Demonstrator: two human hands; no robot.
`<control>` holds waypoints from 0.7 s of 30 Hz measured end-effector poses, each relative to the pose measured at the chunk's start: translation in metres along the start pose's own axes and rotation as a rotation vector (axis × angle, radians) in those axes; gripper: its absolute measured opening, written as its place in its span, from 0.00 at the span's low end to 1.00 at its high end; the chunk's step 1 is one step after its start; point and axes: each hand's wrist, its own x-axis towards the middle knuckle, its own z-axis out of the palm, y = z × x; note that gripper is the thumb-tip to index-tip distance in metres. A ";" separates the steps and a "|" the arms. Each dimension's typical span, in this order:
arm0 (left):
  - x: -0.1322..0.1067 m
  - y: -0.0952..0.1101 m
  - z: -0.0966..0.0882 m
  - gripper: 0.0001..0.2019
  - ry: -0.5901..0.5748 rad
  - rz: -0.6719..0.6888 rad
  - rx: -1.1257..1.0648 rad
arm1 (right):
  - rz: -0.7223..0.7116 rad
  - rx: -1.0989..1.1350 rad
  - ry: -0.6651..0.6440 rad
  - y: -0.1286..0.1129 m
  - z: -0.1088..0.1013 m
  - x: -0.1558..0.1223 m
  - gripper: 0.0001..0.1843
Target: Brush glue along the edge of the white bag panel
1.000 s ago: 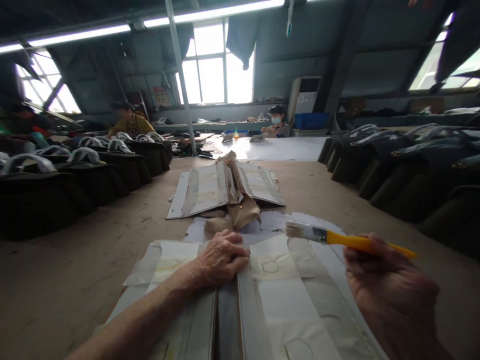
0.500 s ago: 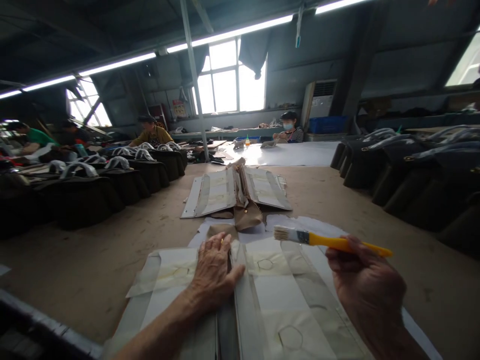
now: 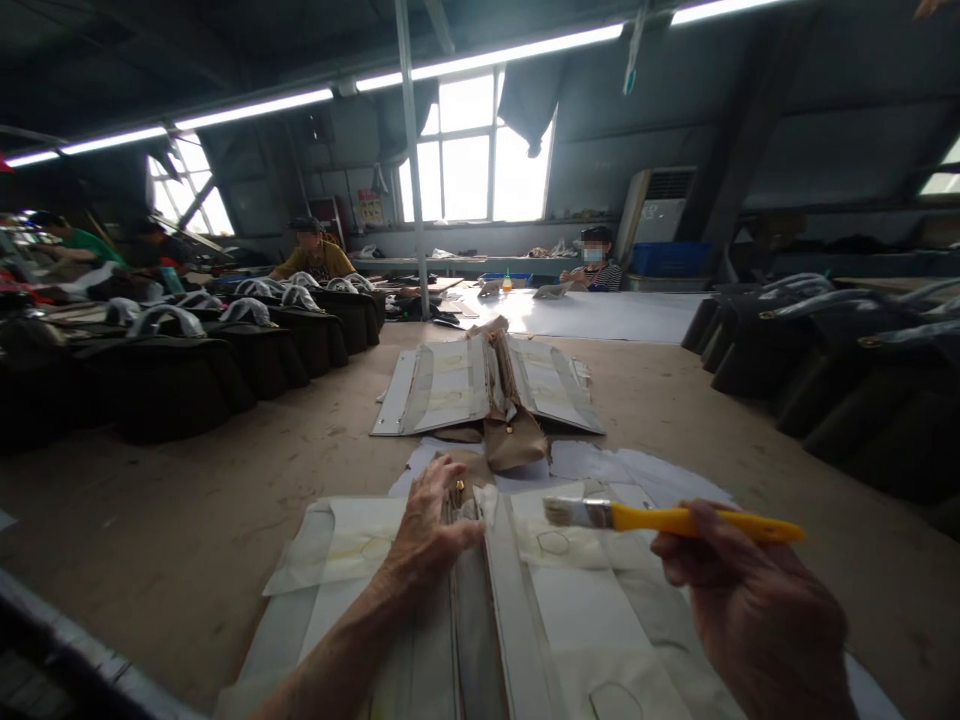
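Observation:
My right hand (image 3: 750,590) is closed round the yellow handle of a flat paintbrush (image 3: 645,518). The brush lies nearly level, bristles pointing left, over the right half of an unfolded bag piece (image 3: 555,590) with pale panels and taped strips. My left hand (image 3: 431,515) rests by the centre fold at the top of this piece, thumb apart from the fingers and nothing held. Just beside its fingertips shows a small brass-coloured fitting (image 3: 460,487) on brown material. A second, similar bag piece (image 3: 450,385) lies spread out beyond, with a brown flap (image 3: 516,442) facing me.
Dark bags with wrapped handles stand in rows at the left (image 3: 172,385) and right (image 3: 847,370). White paper (image 3: 675,475) lies under the near piece on the brown-covered table (image 3: 150,520). Several people sit farther back; a metal pole (image 3: 412,170) rises beyond the table.
My left hand has lifted slightly off the centre fold, uncovering the brass fitting. The brush has come lower, still in my right hand. The whole view has shifted a little.

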 end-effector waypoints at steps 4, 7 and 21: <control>0.007 -0.010 0.001 0.17 0.224 -0.082 -0.073 | -0.128 -0.180 -0.273 0.005 0.009 0.001 0.20; 0.010 -0.015 0.003 0.16 0.240 -0.084 -0.052 | -0.272 -0.365 -0.425 0.009 0.023 0.005 0.16; 0.011 -0.009 0.003 0.18 0.185 -0.114 0.046 | -0.464 -0.509 -0.638 0.028 0.052 0.009 0.08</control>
